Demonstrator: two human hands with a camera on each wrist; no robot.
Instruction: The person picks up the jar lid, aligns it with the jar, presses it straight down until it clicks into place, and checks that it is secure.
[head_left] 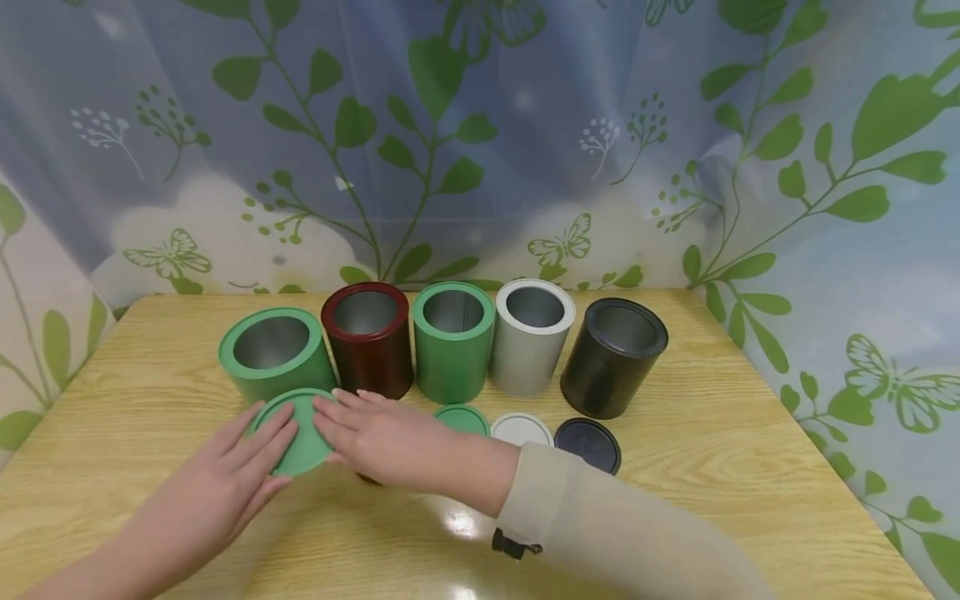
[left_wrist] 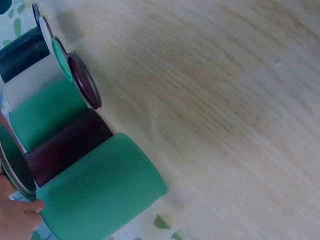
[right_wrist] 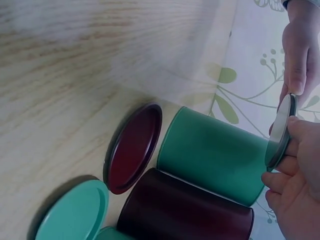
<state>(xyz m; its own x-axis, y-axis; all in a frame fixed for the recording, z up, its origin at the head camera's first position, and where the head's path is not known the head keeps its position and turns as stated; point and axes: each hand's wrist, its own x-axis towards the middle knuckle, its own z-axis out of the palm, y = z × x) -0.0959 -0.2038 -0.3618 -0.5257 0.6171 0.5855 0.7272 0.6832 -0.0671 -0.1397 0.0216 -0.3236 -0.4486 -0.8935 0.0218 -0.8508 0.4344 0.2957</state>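
Both hands hold a large green lid (head_left: 300, 433) by its edges, just in front of the large green can (head_left: 276, 350). My left hand (head_left: 255, 450) grips its left side and my right hand (head_left: 352, 421) its right side. In the right wrist view the lid (right_wrist: 280, 132) is tilted up off the table, pinched between fingers (right_wrist: 295, 150) near the can (right_wrist: 215, 155). In the left wrist view the lid (left_wrist: 15, 165) is seen edge-on above my left hand (left_wrist: 17, 217).
A row of open cans stands behind: dark red (head_left: 367, 337), green (head_left: 453, 340), white (head_left: 531, 335), black (head_left: 613, 357). In front lie a small green lid (head_left: 462, 419), a white lid (head_left: 521, 429) and a black lid (head_left: 588, 444). A dark red lid (right_wrist: 132, 147) lies under my right hand.
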